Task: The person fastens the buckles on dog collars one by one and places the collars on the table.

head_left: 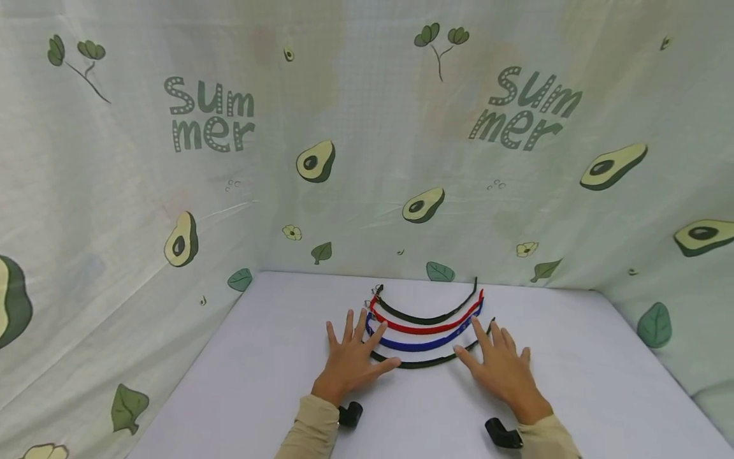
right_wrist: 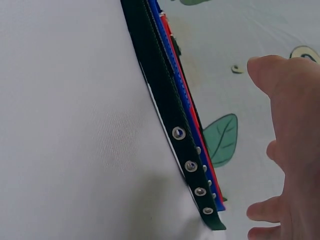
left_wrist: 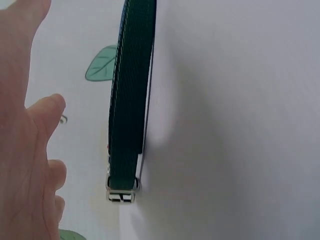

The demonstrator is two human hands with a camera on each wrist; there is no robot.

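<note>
Buckled collars lie curved on the white table, one behind another: a dark green collar [head_left: 424,364] in front, then a blue collar [head_left: 410,347], a red collar [head_left: 421,331] and another dark green one [head_left: 424,320] at the back. My left hand [head_left: 350,360], fingers spread, is at their left ends and grips nothing. At the right ends my right hand [head_left: 504,370] is spread too, holding nothing. The left wrist view shows a silver buckle [left_wrist: 121,196] on the front collar; the right wrist view shows its metal eyelets [right_wrist: 191,166].
A white tabletop [head_left: 258,382] spreads around the collars. Behind and beside it hangs a pale curtain [head_left: 367,115] printed with avocados, leaves and lettering. Black wrist devices [head_left: 351,414] sit near both sleeves.
</note>
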